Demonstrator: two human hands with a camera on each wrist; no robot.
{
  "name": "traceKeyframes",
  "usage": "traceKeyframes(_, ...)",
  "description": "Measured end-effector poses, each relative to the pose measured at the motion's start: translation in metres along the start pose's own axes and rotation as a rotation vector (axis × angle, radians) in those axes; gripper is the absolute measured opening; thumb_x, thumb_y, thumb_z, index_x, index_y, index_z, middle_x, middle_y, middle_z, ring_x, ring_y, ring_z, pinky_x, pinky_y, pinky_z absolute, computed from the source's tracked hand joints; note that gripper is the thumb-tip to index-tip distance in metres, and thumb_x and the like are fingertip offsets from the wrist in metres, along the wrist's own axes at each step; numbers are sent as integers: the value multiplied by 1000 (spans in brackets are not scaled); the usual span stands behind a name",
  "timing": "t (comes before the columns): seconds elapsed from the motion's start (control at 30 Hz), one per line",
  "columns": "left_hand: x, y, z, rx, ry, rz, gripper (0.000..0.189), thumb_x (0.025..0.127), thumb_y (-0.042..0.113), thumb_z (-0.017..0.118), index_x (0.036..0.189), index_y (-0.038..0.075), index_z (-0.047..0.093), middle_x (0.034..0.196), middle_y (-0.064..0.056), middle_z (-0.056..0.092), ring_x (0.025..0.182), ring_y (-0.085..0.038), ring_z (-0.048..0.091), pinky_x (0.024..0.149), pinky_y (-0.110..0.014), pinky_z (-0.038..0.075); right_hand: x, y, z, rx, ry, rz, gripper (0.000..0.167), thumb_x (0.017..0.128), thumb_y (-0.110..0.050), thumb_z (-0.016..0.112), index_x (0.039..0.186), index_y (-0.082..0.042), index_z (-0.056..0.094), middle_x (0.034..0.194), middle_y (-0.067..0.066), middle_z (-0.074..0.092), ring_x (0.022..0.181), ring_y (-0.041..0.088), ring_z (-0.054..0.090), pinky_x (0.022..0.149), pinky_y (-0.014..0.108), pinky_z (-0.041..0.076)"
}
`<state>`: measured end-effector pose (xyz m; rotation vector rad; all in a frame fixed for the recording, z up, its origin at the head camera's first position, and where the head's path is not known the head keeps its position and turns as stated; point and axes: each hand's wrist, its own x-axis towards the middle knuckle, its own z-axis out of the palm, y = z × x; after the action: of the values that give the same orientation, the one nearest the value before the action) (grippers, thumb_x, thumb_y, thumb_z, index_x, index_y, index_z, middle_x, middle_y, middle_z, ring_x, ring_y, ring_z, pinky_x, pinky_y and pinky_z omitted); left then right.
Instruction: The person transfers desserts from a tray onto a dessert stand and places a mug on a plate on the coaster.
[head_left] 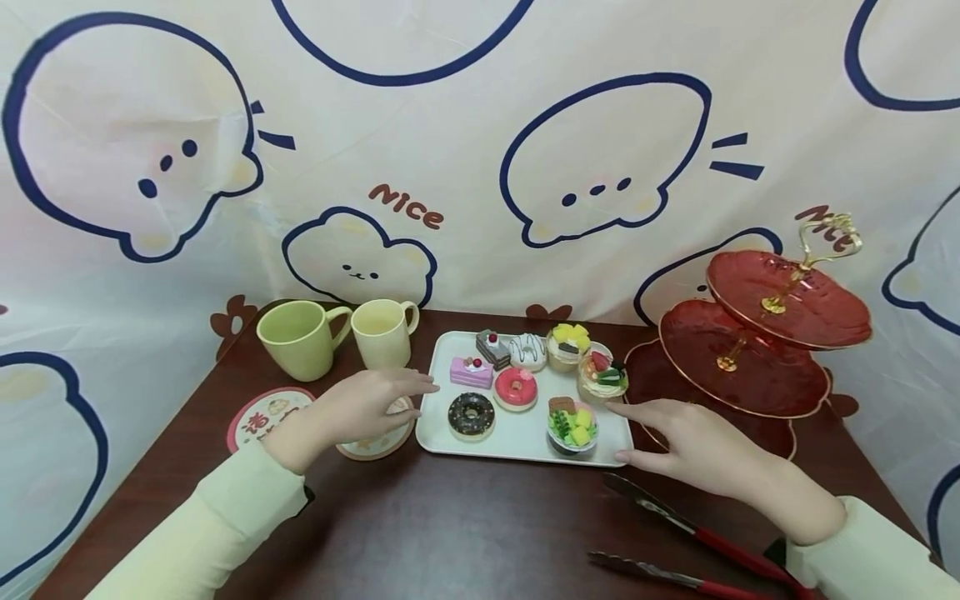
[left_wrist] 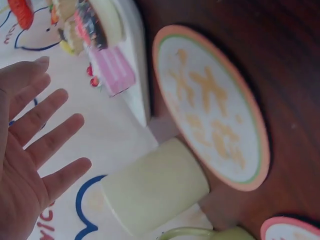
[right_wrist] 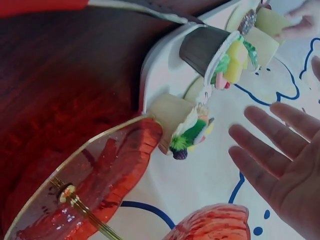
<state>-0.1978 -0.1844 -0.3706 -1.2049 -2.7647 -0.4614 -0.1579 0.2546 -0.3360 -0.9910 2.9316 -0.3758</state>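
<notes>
In the head view, a white tray (head_left: 517,437) holds toy-like sweets: a chocolate donut (head_left: 471,415), a pink donut (head_left: 516,388), a white striped donut (head_left: 527,351), a purple cake slice (head_left: 471,372), a dark cake slice (head_left: 492,348) and several fruit-topped cups (head_left: 572,429). My left hand (head_left: 367,407) hovers by the tray's left end, over a round coaster (head_left: 372,450), palm empty. At the opposite end, my right hand (head_left: 693,442) has its fingertips close to the tray's right edge. Both wrist views show spread fingers holding nothing.
Behind the left hand stand a green mug (head_left: 300,342) and a smaller cream mug (head_left: 382,337); another coaster (head_left: 251,415) lies beside them. A red tiered stand (head_left: 750,367) rises at the right. Red-handled tongs (head_left: 652,502) lie spread below the right hand. A printed cloth (head_left: 480,167) hangs behind.
</notes>
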Motion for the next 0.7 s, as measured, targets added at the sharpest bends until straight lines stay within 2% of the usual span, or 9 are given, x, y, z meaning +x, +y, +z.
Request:
traceKeyframes(0.17,1,5,12,-1,-57,34,27,90,9,76,117,5,74,114,-8,71,107,-24,67,91,-41,55,-10,4,-1,9,-45,2,61,91,-59,69,131,-13,71,118,4,72,102,21,68,85,47,58)
traceKeyframes(0.47,1,7,22,92,-75,84,21,81,13,82,102,14,78,98,3,71,85,-12,67,75,-33,55,-43,16,11,75,-133,54,66,89,-64,68,134,-15,68,123,5,69,110,29,66,85,51,58)
traceKeyframes(0.7,1,3,30,0,-123,143,20,80,8,84,98,10,77,95,1,71,87,-13,66,83,-34,54,-66,30,21,175,-215,146,70,87,-57,74,141,-15,61,130,12,65,117,38,61,87,60,54)
